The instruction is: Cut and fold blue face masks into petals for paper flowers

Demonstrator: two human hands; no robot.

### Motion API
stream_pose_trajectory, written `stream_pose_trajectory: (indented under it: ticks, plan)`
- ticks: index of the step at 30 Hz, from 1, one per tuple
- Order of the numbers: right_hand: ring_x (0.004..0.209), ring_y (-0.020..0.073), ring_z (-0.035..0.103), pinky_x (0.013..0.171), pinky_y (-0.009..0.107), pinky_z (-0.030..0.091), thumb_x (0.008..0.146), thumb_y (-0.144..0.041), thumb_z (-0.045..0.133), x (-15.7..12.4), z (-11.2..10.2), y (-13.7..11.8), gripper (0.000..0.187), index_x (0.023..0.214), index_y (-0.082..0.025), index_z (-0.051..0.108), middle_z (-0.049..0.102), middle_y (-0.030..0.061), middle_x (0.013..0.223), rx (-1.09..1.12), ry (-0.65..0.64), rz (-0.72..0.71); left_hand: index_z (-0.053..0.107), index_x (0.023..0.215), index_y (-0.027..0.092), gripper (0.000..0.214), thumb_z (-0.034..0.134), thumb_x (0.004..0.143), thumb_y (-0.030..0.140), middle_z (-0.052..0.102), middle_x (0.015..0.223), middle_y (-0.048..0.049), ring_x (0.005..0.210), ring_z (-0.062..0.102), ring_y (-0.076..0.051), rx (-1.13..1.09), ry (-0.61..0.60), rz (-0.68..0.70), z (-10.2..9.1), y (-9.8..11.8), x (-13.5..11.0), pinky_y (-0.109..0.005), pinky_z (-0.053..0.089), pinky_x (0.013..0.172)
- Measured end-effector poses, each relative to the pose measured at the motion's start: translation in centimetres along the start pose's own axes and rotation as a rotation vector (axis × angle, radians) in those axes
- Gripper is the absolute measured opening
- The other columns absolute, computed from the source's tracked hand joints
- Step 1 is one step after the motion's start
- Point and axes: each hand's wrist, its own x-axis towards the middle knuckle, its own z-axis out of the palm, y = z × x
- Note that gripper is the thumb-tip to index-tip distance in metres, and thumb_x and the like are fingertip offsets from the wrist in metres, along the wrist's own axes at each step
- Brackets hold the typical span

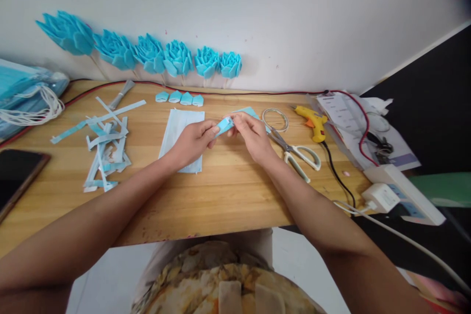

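Both hands meet over the middle of the wooden table (228, 191). My left hand (193, 142) and my right hand (252, 135) pinch the same small folded piece of blue mask fabric (225, 125) between their fingertips. Under my left hand lies a flat pale blue face mask (176, 132). A larger blue fabric piece (250, 112) shows just behind my right hand. A row of small folded blue petals (179, 98) lies beyond the mask.
Several blue fabric flowers (147, 54) lean on the wall. Cut mask strips (105, 144) lie left, a phone (16, 174) and mask pack (22, 93) farther left. Scissors (294, 152), tape ring (275, 118), yellow glue gun (312, 120), papers (353, 122) and power strip (401, 191) sit right.
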Motion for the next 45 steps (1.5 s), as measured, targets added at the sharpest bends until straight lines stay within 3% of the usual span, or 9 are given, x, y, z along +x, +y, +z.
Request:
stream_pose_trajectory:
  ticks: [6,11,15,20,25,31,36,41,45]
  plan:
    - [0.069,0.0132,0.057,0.072,0.029,0.049,0.093,-0.061,0.052,0.1,-0.2,-0.3,0.045,0.094,-0.02,0.069,0.062,-0.0005,0.071,0.047,-0.016,0.045,0.058,0.079,0.016,0.039,0.057,0.091,0.053,0.062,0.072,-0.0028,0.058,0.053,-0.011,-0.519,-0.088,-0.178,-0.2,-0.3,0.2,-0.025,0.039,0.056]
    - [0.069,0.0119,0.057,0.07,0.027,0.047,0.085,-0.048,0.067,0.1,-0.1,-0.5,0.033,0.1,-0.019,0.07,0.062,-0.0019,0.073,0.051,-0.016,0.06,0.06,0.085,0.015,0.045,0.068,0.083,0.059,0.065,0.072,-0.0029,0.058,0.058,-0.011,-0.686,-0.176,-0.232,0.0,-0.7,0.3,-0.023,0.04,0.054]
    - [0.068,0.0109,0.056,0.069,0.026,0.045,0.086,-0.042,0.066,0.1,-0.2,-0.3,0.025,0.094,-0.018,0.069,0.061,-0.0026,0.072,0.059,-0.001,0.063,0.062,0.085,0.014,0.049,0.068,0.082,0.063,0.068,0.074,-0.0054,0.062,0.062,-0.014,-0.684,-0.183,-0.248,0.1,-0.7,0.2,-0.024,0.043,0.057]
    - [0.066,0.0105,0.054,0.067,0.025,0.043,0.086,-0.04,0.065,0.2,-0.2,-0.2,0.022,0.089,-0.018,0.067,0.06,-0.0032,0.07,0.03,0.035,0.089,0.066,0.092,0.013,0.06,0.056,0.085,0.071,0.07,0.089,-0.0106,0.074,0.065,-0.019,-0.592,-0.107,-0.219,0.0,-0.2,0.1,-0.029,0.05,0.064]
    - [0.066,0.0107,0.054,0.066,0.025,0.043,0.085,-0.038,0.064,0.3,-0.2,-0.2,0.021,0.088,-0.018,0.067,0.059,-0.0035,0.07,0.019,0.028,0.101,0.069,0.099,0.015,0.044,0.073,0.079,0.054,0.071,0.098,-0.0072,0.081,0.062,-0.017,-0.379,0.035,-0.155,-0.1,-0.3,0.5,-0.026,0.05,0.066]
    - [0.07,0.0116,0.058,0.07,0.026,0.048,0.086,-0.038,0.065,0.3,-0.2,0.0,0.02,0.089,-0.018,0.068,0.063,-0.0023,0.073,0.033,0.019,0.098,0.07,0.087,0.016,0.027,0.075,0.075,0.04,0.071,0.079,-0.0023,0.067,0.06,-0.013,-0.393,0.096,-0.158,-0.1,-0.5,0.7,-0.024,0.047,0.062]
    - [0.08,0.0146,0.062,0.058,0.023,0.053,0.084,-0.048,0.066,0.3,0.0,-0.2,0.037,0.109,-0.021,0.069,0.068,0.0034,0.095,0.154,-0.03,0.236,0.067,0.08,0.015,0.023,0.073,0.074,0.036,0.062,0.062,0.0026,0.048,0.049,-0.008,-0.38,0.182,-0.19,-0.2,-0.5,0.7,-0.023,0.043,0.052]
    - [0.077,0.0141,0.063,0.05,0.02,0.053,0.081,-0.058,0.068,0.1,0.1,-0.8,0.044,0.1,-0.018,0.068,0.066,0.0049,0.091,0.198,-0.117,0.327,0.067,0.084,0.015,0.024,0.073,0.074,0.036,0.066,0.074,-0.0008,0.055,0.058,-0.01,-0.368,0.295,-0.188,-0.2,-0.5,0.8,-0.021,0.044,0.048]
    - [0.079,0.0155,0.064,0.049,0.019,0.053,0.079,-0.055,0.072,0.1,0.2,-1.1,0.044,0.1,-0.018,0.067,0.065,0.0045,0.086,0.2,-0.15,0.357,0.068,0.086,0.015,0.026,0.074,0.074,0.037,0.068,0.077,-0.002,0.057,0.061,-0.011,-0.38,0.289,-0.162,0.0,-0.7,0.8,-0.022,0.05,0.051]
